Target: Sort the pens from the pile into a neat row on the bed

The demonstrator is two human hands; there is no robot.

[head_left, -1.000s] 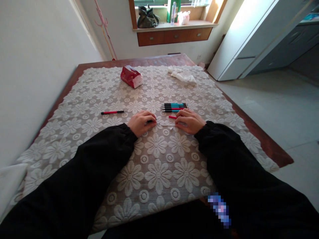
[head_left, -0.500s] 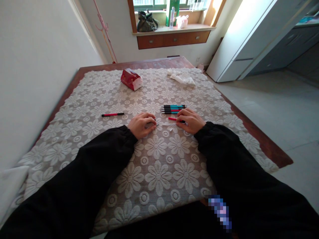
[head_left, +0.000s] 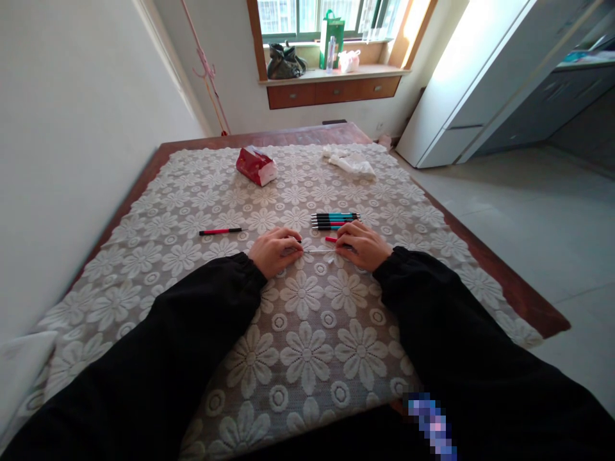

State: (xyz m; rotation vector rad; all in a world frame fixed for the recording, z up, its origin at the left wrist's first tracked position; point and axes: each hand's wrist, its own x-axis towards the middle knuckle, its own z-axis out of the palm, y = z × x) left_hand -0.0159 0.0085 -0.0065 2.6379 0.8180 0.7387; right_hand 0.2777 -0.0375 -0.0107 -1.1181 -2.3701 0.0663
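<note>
Thin rod (head_left: 321,251) held between both hands

Your left hand (head_left: 275,251) pinches the rod's left end; your right hand (head_left: 364,248) is closed on its right end, over the cloth-covered table (head_left: 542,314). A red piece (head_left: 330,239) protrudes beside your right fingers; whether that grip also holds it cannot be determined. A row of pens (head_left: 329,216) lies just beyond your right hand; a red-and-black pen (head_left: 221,231) lies apart, left of your left hand. The step in hand is judged to be fine two-handed handling. The next move calls for light pressure and aligned ends.
</note>
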